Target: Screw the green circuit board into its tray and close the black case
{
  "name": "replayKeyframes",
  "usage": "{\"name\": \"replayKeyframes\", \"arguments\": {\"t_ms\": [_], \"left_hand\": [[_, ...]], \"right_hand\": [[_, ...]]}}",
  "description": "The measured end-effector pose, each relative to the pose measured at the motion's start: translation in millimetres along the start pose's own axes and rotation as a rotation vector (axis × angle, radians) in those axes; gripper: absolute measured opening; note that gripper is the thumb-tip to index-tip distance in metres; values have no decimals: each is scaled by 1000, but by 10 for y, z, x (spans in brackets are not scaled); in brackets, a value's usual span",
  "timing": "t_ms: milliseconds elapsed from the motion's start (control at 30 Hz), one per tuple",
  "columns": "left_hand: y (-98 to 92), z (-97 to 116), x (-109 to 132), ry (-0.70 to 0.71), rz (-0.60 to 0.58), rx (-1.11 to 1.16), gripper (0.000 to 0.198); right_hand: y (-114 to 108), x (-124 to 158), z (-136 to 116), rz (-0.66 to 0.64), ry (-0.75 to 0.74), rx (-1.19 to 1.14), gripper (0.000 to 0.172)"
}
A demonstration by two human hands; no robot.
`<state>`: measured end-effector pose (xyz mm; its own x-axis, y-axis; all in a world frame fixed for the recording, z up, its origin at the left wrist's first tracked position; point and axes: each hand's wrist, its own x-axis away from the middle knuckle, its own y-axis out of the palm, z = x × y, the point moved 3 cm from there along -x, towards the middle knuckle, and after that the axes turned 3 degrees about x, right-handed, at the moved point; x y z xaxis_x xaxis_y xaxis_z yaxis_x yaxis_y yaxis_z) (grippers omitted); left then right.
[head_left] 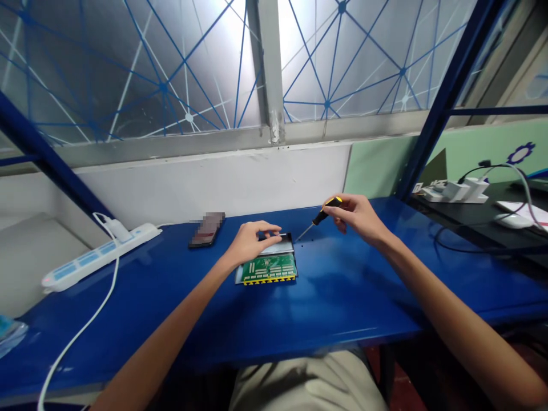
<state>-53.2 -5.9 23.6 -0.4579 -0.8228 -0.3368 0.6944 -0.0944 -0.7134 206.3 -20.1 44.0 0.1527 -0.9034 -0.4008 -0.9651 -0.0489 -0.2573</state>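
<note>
A green circuit board (pixel 269 267) with a row of yellow connectors along its near edge lies on the blue table (pixel 342 297), partly inside a flat grey casing (pixel 280 245). My left hand (pixel 252 240) rests on the casing's far part, fingers curled down on it. My right hand (pixel 357 214) grips a small screwdriver (pixel 319 218) with a black and yellow handle. Its thin tip slants down to the left and ends just right of the casing's far right corner. A few tiny dark specks, maybe screws (pixel 306 246), lie on the table beside the board.
A dark phone (pixel 206 231) lies left of the board. A white power strip (pixel 98 254) with a white cable (pixel 81 331) sits at the far left. On a black desk at the right are white chargers (pixel 456 191), cables and a mouse (pixel 514 220). A blue frame post (pixel 445 97) rises there.
</note>
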Motion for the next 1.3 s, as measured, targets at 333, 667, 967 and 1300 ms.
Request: {"name": "replayKeyframes", "arguments": {"t_ms": [333,667,967,1300], "left_hand": [[240,13,115,71,-30,35,20],[349,4,102,45,-40,25,11],[350,-9,102,42,-34,22,11],[351,-7,108,40,-35,26,13]], "right_hand": [[706,-148,-315,-85,-168,244,32],[773,-113,-253,-115,-185,321,37],[772,-99,-278,-104,-188,336,37],[799,-92,-274,-132,-204,330,37]]}}
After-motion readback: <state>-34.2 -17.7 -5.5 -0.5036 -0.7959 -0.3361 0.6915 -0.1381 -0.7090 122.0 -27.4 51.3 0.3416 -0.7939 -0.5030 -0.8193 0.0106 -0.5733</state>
